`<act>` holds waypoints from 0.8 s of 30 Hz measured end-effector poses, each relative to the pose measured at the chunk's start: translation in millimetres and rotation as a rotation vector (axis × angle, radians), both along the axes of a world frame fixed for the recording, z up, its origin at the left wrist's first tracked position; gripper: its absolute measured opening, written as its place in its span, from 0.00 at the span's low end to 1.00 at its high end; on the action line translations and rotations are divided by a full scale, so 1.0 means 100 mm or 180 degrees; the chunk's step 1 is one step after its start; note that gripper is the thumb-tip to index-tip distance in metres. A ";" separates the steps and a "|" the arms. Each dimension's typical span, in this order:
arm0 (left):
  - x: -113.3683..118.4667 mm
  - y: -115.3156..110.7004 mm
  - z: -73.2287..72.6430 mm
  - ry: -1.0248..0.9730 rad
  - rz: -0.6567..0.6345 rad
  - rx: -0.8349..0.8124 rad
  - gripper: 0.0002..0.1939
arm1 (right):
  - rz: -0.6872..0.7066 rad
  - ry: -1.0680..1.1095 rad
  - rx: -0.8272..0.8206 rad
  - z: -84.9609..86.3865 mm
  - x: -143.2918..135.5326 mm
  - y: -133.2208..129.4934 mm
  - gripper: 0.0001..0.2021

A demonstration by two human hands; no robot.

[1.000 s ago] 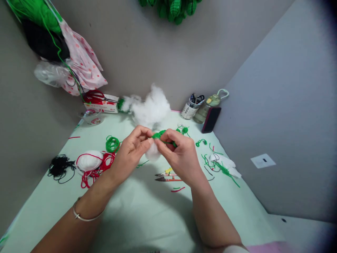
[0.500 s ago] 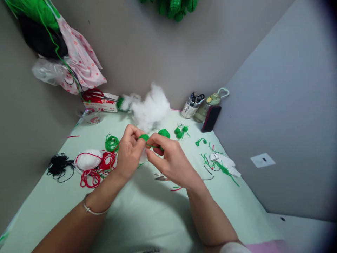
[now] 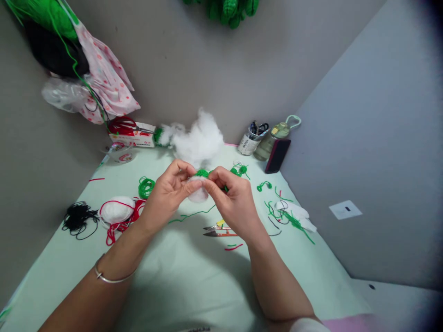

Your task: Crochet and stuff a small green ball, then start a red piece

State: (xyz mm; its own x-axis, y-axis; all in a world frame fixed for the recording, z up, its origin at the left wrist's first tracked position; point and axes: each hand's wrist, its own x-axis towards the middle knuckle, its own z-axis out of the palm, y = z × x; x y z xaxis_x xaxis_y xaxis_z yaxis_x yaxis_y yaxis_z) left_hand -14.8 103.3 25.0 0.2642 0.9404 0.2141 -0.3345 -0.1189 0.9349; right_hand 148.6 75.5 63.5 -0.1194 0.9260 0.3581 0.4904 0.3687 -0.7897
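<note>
Between my two hands is a small crocheted piece, green on top (image 3: pixel 202 173) and white below (image 3: pixel 198 193). My left hand (image 3: pixel 171 186) pinches its left side with thumb and fingers. On the right side, my right hand (image 3: pixel 231 193) grips the same piece, thumb tip close to the left thumb. A green yarn strand (image 3: pixel 194 214) trails over the table below the piece. Snips with orange handles (image 3: pixel 223 231) lie partly beneath my right hand. White stuffing (image 3: pixel 199 140) is heaped behind the hands.
To the left are black yarn (image 3: pixel 78 219), a white yarn ball (image 3: pixel 116 210), red yarn (image 3: pixel 119 228) and a green coil (image 3: pixel 146 187). A pen cup (image 3: pixel 248 142), bottle (image 3: pixel 265 148) and phone (image 3: pixel 278 156) stand at the back right. Yarn scraps (image 3: pixel 292 219) lie right.
Both hands have shifted right and come closer together. The piece has turned so its white part shows, and more of the snips and the trailing strand is visible.
</note>
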 end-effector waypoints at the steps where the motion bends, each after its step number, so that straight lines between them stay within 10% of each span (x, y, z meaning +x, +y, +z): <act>1: 0.00 0.01 -0.02 -0.0021 -0.0005 -0.0028 0.12 | 0.0159 0.0002 -0.0082 0.02 0.01 -0.01 0.12; 9: 0.11 0.02 -0.11 0.0129 0.1167 0.0160 0.13 | 0.0719 -0.0445 -0.0262 0.02 -0.06 -0.05 0.07; 16: 0.09 -0.04 0.05 -0.0173 0.0347 -0.0522 0.11 | 0.0040 -0.0437 -0.0029 -0.05 -0.04 0.02 0.11; 24: 0.01 0.00 0.04 -0.0133 0.0134 -0.0104 0.12 | -0.0034 -0.0056 -0.0106 0.00 0.07 0.02 0.11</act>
State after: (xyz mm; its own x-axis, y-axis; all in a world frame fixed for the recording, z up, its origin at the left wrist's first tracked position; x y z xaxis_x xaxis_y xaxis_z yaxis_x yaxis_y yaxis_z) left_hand -13.8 102.9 29.0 0.2157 0.9572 0.1932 -0.3685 -0.1034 0.9238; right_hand 155.5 77.5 63.5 -0.1156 0.9386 0.3250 0.5080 0.3370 -0.7927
